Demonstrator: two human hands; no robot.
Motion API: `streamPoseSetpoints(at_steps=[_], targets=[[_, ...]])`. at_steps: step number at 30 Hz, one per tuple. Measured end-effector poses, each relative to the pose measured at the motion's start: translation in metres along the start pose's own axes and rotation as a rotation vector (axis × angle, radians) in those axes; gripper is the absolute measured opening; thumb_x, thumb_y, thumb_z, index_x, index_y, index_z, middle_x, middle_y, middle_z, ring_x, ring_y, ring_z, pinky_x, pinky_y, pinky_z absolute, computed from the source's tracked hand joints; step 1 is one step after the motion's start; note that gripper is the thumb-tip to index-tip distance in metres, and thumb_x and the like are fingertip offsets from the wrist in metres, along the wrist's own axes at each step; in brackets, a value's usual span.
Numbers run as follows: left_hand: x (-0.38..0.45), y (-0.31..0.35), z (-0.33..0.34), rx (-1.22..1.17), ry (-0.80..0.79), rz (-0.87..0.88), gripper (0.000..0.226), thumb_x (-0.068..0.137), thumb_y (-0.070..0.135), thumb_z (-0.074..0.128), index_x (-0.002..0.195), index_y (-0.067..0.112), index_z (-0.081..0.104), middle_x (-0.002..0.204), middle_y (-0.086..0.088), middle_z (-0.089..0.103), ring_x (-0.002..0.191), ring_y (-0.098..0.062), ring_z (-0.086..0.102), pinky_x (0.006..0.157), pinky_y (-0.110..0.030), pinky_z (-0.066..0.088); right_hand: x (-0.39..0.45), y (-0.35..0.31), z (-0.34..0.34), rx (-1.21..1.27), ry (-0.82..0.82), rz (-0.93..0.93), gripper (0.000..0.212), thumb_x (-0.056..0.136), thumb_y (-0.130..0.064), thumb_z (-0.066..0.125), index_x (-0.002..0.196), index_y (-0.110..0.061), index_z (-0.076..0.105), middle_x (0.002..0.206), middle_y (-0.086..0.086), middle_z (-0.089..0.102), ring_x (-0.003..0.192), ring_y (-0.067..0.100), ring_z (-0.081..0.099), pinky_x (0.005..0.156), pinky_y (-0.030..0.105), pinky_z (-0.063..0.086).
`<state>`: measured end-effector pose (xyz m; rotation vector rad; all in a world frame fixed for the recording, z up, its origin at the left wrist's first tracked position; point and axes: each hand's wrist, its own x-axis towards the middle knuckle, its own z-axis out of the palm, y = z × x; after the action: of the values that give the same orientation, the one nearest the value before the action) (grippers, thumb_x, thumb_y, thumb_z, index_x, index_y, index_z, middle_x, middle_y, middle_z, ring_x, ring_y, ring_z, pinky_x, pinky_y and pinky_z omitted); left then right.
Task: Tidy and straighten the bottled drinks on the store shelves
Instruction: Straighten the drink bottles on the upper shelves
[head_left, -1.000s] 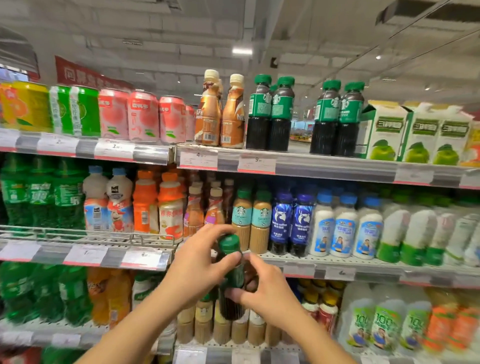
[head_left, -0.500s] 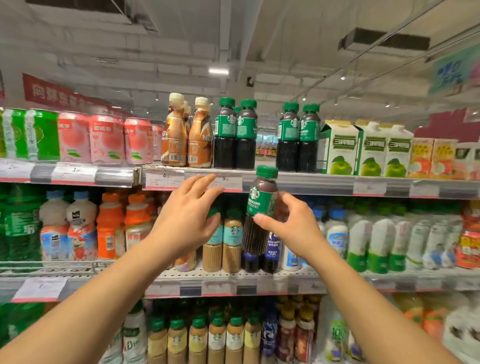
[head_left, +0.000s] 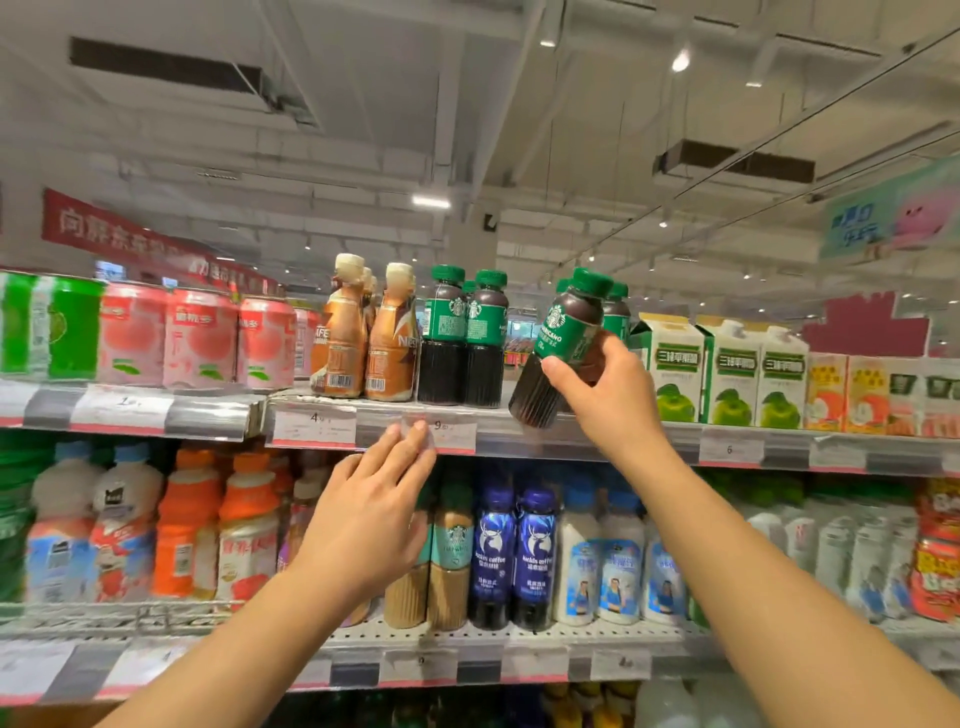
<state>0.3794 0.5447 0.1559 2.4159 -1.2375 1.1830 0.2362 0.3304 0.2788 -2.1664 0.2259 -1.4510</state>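
A dark coffee bottle (head_left: 561, 348) with a green cap and green label is held up at the front edge of the top shelf (head_left: 597, 434), tilted with its cap leaning right and its base low to the left, over the shelf lip. The right hand (head_left: 605, 400) grips it around the lower body, thumb on the near side and fingers curled round the far side. Just left of it, a pair of matching green-capped bottles (head_left: 462, 338) stands upright on the shelf; another green cap shows right behind the held bottle. Further left stand orange-brown coffee bottles (head_left: 363, 338), and to the right, apple juice cartons (head_left: 727, 374). The left hand (head_left: 371, 512) hovers lower, fingers straight and loosely spread, fingertips reaching the price tag strip (head_left: 374, 428); it holds nothing.
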Motion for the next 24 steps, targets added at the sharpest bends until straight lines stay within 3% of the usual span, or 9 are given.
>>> streamPoseSetpoints(at_steps=[4, 8, 10, 13, 16, 21, 24], targets=[[-0.001, -0.001, 0.001, 0.009, 0.01, 0.011, 0.076, 0.076, 0.039, 0.061, 0.148, 0.016, 0.05, 0.162, -0.005, 0.037, 0.146, -0.029, 0.041, 0.098, -0.045, 0.051, 0.025, -0.004, 0.014, -0.13, 0.034, -0.035, 0.028, 0.089, -0.041, 0.076, 0.101, -0.019, 0.062, 0.101, 0.004, 0.068, 0.093, 0.024, 0.063, 0.076, 0.034, 0.047], [-0.001, -0.001, 0.001, 0.026, 0.018, 0.011, 0.079, 0.073, 0.039, 0.066, 0.147, 0.017, 0.052, 0.161, -0.005, 0.038, 0.144, -0.028, 0.043, 0.097, -0.045, 0.052, 0.032, -0.008, 0.029, -0.261, -0.026, -0.04, 0.034, 0.09, -0.042, 0.073, 0.104, -0.015, 0.056, 0.102, 0.001, 0.061, 0.102, 0.027, 0.06, 0.079, 0.034, 0.042], [-0.001, -0.002, 0.001, 0.03, 0.021, 0.01, 0.08, 0.071, 0.04, 0.068, 0.146, 0.017, 0.052, 0.161, -0.005, 0.038, 0.144, -0.028, 0.043, 0.097, -0.045, 0.052, 0.031, -0.01, 0.032, -0.294, -0.027, -0.05, 0.038, 0.092, -0.04, 0.072, 0.113, -0.015, 0.053, 0.101, 0.002, 0.059, 0.104, 0.029, 0.06, 0.078, 0.032, 0.038], [-0.001, -0.002, 0.003, 0.026, 0.028, 0.011, 0.081, 0.069, 0.04, 0.068, 0.146, 0.017, 0.053, 0.16, -0.006, 0.039, 0.144, -0.028, 0.043, 0.097, -0.045, 0.052, 0.033, -0.013, 0.035, -0.312, 0.0, -0.069, 0.069, 0.093, -0.039, 0.073, 0.147, -0.014, 0.039, 0.108, 0.01, 0.067, 0.102, 0.032, 0.063, 0.087, 0.039, 0.048], [-0.001, -0.002, 0.005, 0.017, 0.036, 0.014, 0.081, 0.07, 0.038, 0.068, 0.146, 0.016, 0.052, 0.161, -0.006, 0.038, 0.145, -0.028, 0.042, 0.097, -0.046, 0.052, 0.037, -0.014, 0.038, -0.322, 0.014, -0.059, 0.073, 0.091, -0.039, 0.076, 0.146, -0.015, 0.035, 0.096, 0.005, 0.066, 0.091, 0.03, 0.065, 0.084, 0.041, 0.053], [-0.002, -0.003, 0.011, 0.004, 0.053, 0.018, 0.08, 0.074, 0.04, 0.066, 0.149, 0.016, 0.049, 0.163, -0.006, 0.034, 0.148, -0.028, 0.037, 0.102, -0.046, 0.051, 0.044, -0.013, 0.039, -0.328, 0.007, -0.047, 0.068, 0.088, -0.039, 0.078, 0.14, -0.013, 0.043, 0.128, 0.012, 0.059, 0.116, 0.031, 0.057, 0.098, 0.043, 0.047], [-0.002, -0.003, 0.012, -0.003, 0.054, 0.019, 0.08, 0.075, 0.041, 0.066, 0.15, 0.017, 0.048, 0.164, -0.005, 0.032, 0.149, -0.027, 0.035, 0.104, -0.046, 0.05, 0.047, -0.011, 0.041, -0.343, 0.016, -0.036, 0.071, 0.088, -0.041, 0.079, 0.143, -0.013, 0.045, 0.132, 0.012, 0.059, 0.121, 0.033, 0.056, 0.101, 0.044, 0.047]])
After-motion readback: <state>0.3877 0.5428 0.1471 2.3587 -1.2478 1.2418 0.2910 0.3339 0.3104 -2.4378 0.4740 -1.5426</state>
